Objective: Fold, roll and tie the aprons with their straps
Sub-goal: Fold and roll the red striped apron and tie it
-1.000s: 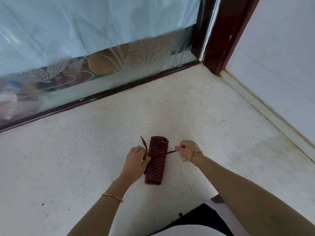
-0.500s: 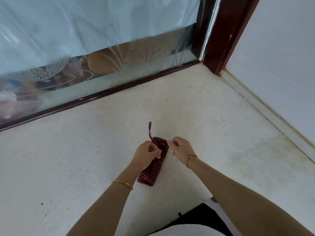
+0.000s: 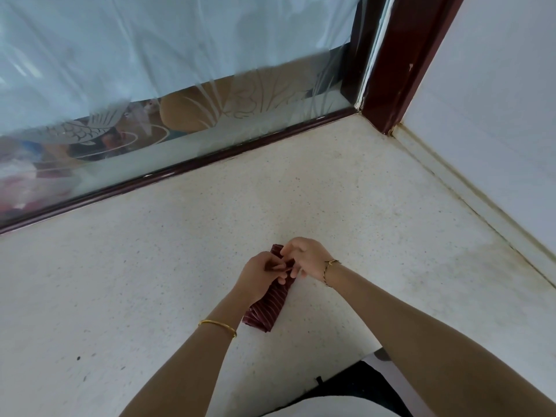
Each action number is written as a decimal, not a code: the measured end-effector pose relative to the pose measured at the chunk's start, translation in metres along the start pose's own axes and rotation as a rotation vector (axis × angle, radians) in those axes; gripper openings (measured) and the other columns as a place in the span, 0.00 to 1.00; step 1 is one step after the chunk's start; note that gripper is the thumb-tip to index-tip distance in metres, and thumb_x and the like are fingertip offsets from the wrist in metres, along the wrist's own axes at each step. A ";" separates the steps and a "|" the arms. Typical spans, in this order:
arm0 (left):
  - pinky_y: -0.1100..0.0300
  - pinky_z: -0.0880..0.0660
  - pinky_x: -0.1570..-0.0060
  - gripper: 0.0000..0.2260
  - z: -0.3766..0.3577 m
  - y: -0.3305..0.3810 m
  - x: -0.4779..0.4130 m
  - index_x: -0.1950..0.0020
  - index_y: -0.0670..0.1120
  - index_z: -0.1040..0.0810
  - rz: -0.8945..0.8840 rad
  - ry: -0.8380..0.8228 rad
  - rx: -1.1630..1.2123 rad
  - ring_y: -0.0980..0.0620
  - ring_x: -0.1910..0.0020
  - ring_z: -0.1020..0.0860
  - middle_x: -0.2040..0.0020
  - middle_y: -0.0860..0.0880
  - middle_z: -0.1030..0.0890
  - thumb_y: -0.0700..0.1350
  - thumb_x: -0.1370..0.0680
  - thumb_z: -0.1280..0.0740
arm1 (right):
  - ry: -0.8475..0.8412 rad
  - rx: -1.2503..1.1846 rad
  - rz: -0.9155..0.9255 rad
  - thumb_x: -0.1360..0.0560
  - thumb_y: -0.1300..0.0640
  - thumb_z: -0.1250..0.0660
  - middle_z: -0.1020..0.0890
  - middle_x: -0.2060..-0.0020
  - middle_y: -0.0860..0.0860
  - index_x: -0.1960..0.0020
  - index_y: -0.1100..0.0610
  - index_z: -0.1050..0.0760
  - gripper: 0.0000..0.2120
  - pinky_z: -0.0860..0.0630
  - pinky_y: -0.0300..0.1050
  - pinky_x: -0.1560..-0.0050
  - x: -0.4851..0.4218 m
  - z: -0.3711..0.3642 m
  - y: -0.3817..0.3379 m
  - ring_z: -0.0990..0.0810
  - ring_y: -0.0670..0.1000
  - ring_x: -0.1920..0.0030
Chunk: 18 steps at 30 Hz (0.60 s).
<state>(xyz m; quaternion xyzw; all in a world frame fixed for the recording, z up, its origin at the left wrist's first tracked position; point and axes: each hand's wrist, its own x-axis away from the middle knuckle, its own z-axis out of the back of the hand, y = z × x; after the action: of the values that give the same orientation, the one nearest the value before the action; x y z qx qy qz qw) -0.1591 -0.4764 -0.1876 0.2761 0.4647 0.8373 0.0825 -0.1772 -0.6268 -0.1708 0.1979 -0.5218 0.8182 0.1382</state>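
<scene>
A dark red striped apron (image 3: 266, 307), rolled into a short bundle, lies on the pale speckled floor (image 3: 150, 281). My left hand (image 3: 260, 273) and my right hand (image 3: 307, 258) meet over the bundle's far half and hide it. The left hand's fingers pinch a piece of the dark red strap (image 3: 275, 266) against the roll. The right hand's thumb and fingers are curled at the same strap, right beside the left fingers. The near end of the roll shows below my left wrist.
A frosted glass panel (image 3: 180, 85) in a dark red frame (image 3: 210, 158) runs along the far side. A white wall (image 3: 496, 115) and its skirting close off the right. My lap shows at the bottom edge.
The strap ends were pulled out to both sides, one end flicked up, and now both hands have come together on top of the roll. The roll has turned slightly.
</scene>
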 end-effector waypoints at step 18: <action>0.71 0.30 0.68 0.02 0.005 -0.002 -0.004 0.56 0.41 0.21 0.090 0.019 0.183 0.61 0.67 0.22 0.65 0.52 0.18 0.37 0.24 0.33 | -0.039 0.535 0.127 0.25 0.56 0.36 0.25 0.61 0.48 0.56 0.56 0.24 0.04 0.28 0.43 0.59 0.003 0.000 0.008 0.26 0.49 0.60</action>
<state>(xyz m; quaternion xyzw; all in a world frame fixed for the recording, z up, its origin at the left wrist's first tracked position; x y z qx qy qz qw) -0.1528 -0.4735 -0.1884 0.2953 0.5270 0.7968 0.0148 -0.1834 -0.6301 -0.1760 0.2101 -0.3012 0.9299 0.0192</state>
